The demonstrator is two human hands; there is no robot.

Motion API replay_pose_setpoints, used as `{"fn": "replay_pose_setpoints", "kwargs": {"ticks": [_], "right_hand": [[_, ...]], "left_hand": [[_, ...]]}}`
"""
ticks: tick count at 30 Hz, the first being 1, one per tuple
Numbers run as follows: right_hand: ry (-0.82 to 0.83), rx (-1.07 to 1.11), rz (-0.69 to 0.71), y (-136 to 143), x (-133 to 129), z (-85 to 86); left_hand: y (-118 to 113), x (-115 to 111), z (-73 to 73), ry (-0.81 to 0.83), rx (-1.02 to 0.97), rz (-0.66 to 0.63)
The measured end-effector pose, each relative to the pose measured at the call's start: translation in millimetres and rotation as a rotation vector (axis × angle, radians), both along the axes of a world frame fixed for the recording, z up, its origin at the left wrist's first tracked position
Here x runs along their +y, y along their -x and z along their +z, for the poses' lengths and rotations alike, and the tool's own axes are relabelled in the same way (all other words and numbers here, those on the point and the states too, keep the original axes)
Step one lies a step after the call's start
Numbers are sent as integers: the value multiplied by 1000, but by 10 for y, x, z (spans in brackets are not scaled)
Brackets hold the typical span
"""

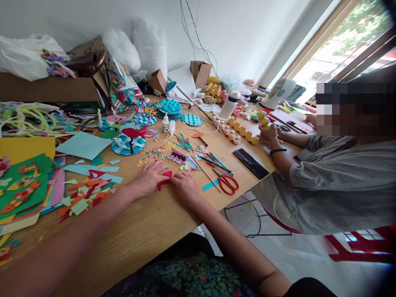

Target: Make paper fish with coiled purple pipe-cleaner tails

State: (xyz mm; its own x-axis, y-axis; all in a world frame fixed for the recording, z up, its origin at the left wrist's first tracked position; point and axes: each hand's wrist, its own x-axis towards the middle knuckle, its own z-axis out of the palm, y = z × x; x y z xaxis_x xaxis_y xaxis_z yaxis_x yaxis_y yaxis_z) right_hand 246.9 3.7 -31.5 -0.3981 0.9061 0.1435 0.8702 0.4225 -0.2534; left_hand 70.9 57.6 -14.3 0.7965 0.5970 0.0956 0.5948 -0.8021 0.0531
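A small red paper piece [165,178] lies on the wooden table [136,235] between my hands. My left hand [150,178] rests at its left side, palm down with fingers spread and the thumb on the paper. My right hand [185,187] touches the paper's right end, its fingers bent and close together. Just beyond my hands lie a purple wavy strip [177,156] and small confetti-like paper bits [156,151]. Red-handled scissors [228,184] lie to the right, beside a thin wooden stick [208,175].
Paper scraps [88,189] and coloured sheets [24,181] cover the left side. Blue fish-decorated discs [128,144], glue bottles [165,123] and a white bottle [229,105] stand farther back. A phone [250,163] lies near a seated person [337,173] holding yellow carton.
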Motion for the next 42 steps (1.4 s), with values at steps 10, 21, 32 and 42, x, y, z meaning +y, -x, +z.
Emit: {"fn": "replay_pose_setpoints", "kwargs": {"ticks": [10,21,32,42], "right_hand": [[51,93,-160,-210,-46,148],[53,156,-206,-432,-140,143],[43,83,-36,-113,30,129],[27,-80,45,13,157,93]], "left_hand": [[8,10,-45,3,-43,4],[55,43,6,27,-75,8],[41,67,-89,83,-123,1],[41,56,-146,79,-185,15]]}}
